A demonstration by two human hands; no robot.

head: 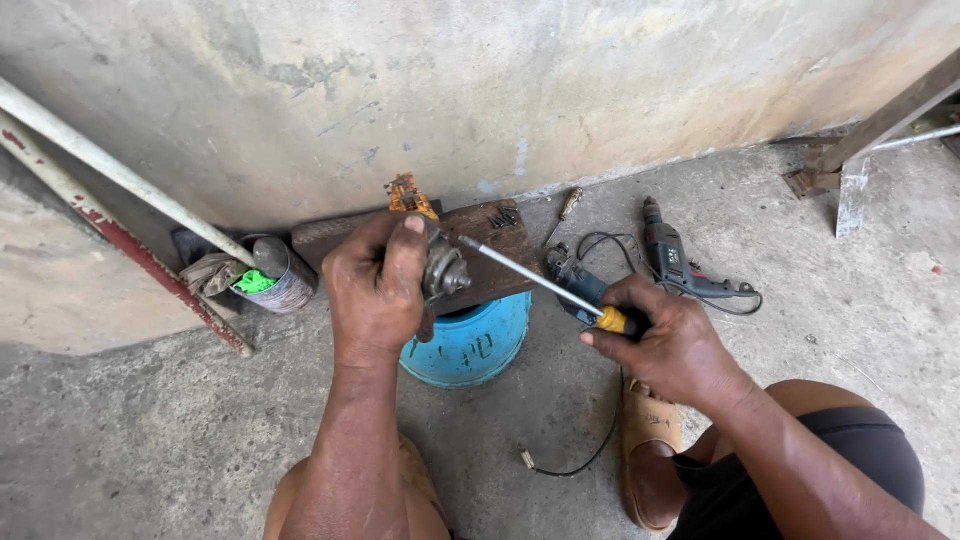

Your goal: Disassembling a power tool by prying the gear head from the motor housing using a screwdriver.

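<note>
My left hand (375, 285) grips a small grey metal motor part (445, 270) and holds it above a dark wooden plank (500, 265). My right hand (670, 345) is closed around the yellow and black handle of a screwdriver (540, 280). The screwdriver's long steel shaft points up and left, and its tip touches the top of the metal part. The plank lies across an upturned blue bucket (470, 345). Several dark screws (503, 215) lie on the plank's far end.
A power drill (675, 260) with a black cable lies on the concrete floor at right, a blue tool (575, 285) beside it. A tin can with green stuff (270, 280) stands left by the wall. A white pipe (120, 170) leans there. My sandalled foot (650, 450) is below.
</note>
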